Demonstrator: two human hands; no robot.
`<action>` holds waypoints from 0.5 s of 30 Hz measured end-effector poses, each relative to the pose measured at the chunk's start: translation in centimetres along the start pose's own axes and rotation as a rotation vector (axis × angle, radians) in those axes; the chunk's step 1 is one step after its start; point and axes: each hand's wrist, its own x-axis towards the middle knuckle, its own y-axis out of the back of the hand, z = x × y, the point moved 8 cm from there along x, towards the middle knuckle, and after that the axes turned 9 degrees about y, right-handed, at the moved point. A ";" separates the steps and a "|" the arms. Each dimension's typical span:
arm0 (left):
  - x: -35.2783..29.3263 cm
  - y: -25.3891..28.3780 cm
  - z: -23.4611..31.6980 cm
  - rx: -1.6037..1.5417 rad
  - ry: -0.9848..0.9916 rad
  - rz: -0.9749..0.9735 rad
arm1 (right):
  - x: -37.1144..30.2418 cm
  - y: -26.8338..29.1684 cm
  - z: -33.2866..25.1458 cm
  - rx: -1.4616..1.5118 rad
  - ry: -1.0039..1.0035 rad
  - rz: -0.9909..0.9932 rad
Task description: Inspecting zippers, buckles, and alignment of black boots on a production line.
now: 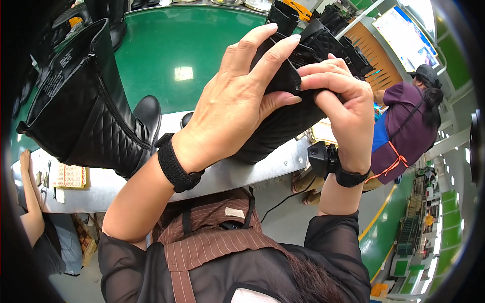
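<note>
A tall black quilted boot (275, 132) stands in front of me at the edge of the table, partly covered by my hands. My left hand (222, 101) curls round the top of its shaft, fingers on the far side and thumb on the near side. With thumb and fingers bent, my right hand (346, 101) pinches the upper edge of the same boot, just right of the left fingertips. A second black boot (83, 121), with a side zip and quilted panels, stands to the left of my left forearm, its open top tilted toward me.
The green tabletop (202, 38) has a metal rim (217, 179). More black boots (348, 53) stand at the far right and far left. A yellow-edged sheet of stickers (70, 175) lies at the left. A co-worker in purple (404, 126) is on the right; another person's arm (31, 202) is at the left.
</note>
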 end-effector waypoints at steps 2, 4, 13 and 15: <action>-0.1 0.2 0.3 -0.023 -0.039 0.012 | -0.1 0.1 -0.8 -0.010 0.066 -0.059; -0.3 0.1 0.4 -0.007 -0.037 -0.010 | -0.2 0.1 -1.0 -0.008 0.056 -0.109; -1.0 0.5 -0.5 -0.044 -0.030 0.017 | -1.8 2.7 -1.9 -0.218 0.286 0.317; -2.1 1.5 -1.1 -0.099 -0.020 0.092 | -4.1 4.7 -1.0 -0.094 0.201 0.474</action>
